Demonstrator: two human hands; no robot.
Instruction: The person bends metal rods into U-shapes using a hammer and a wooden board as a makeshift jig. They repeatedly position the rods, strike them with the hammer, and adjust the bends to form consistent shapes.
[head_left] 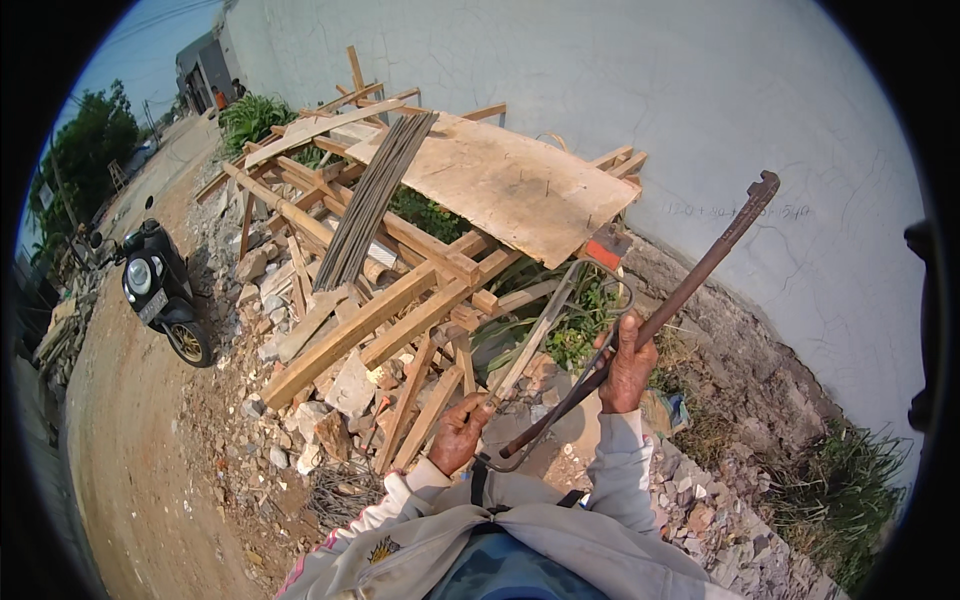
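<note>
My right hand [628,368] grips a long rusty iron bar [700,275] with a notched head that points up to the right toward the wall. A bent loop of thin steel rod [560,300] also passes by that hand. My left hand [460,432] holds the lower end of this rod loop, close to my chest. Both sleeves are pale grey. Just ahead of my hands stands a rough wooden trestle [400,310] made of planks.
A plywood sheet [510,185] and a bundle of steel rods [375,200] lie on the trestle. Rubble and stones [290,420] cover the ground below. A black scooter [160,285] stands on the dirt road at left. A white cracked wall [720,110] rises at right.
</note>
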